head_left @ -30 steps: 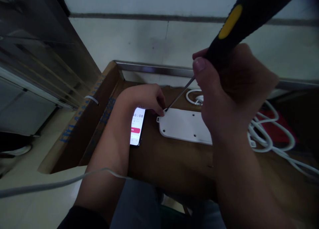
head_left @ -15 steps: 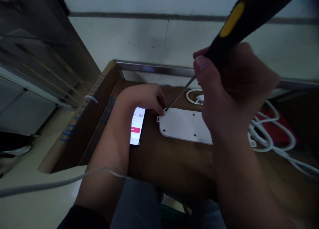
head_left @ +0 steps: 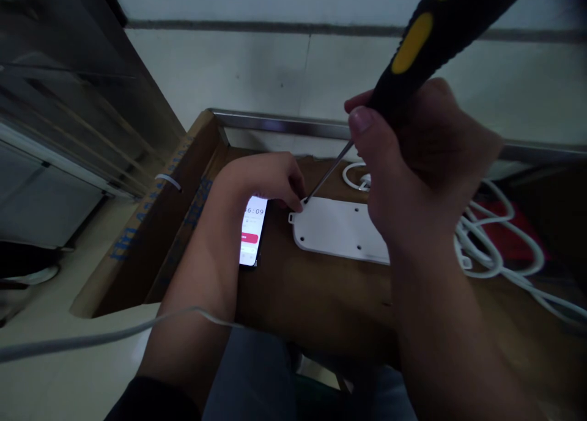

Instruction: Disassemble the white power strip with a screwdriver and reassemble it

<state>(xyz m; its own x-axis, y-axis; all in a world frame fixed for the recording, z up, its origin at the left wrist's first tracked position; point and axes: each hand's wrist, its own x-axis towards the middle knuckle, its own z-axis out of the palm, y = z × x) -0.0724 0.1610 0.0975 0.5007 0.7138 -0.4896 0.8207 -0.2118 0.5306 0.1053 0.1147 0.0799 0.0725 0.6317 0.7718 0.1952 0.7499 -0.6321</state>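
A white power strip (head_left: 337, 228) lies with its screw-holed underside up, its right end hidden behind my right hand. My right hand (head_left: 413, 146) is closed round a screwdriver (head_left: 413, 45) with a black and yellow handle. The thin shaft slants down to the left, and its tip meets the screw hole at the strip's far left corner. Close beside the tip, my left hand (head_left: 282, 179) has thumb and fingers pinched together on that same corner. Whether a screw sits in the hole is too small to tell.
A lit phone (head_left: 253, 231) showing a timer lies left of the strip, partly under my left forearm. Coiled white cable (head_left: 490, 250) lies at the right over something red (head_left: 509, 228). Brown cardboard (head_left: 293, 292) covers the work surface, with a raised side (head_left: 151, 219) at left.
My right hand and the screwdriver handle have shifted slightly left, while the tip stays at the same corner hole. My left hand and the strip hold still. The phone's timer has advanced.
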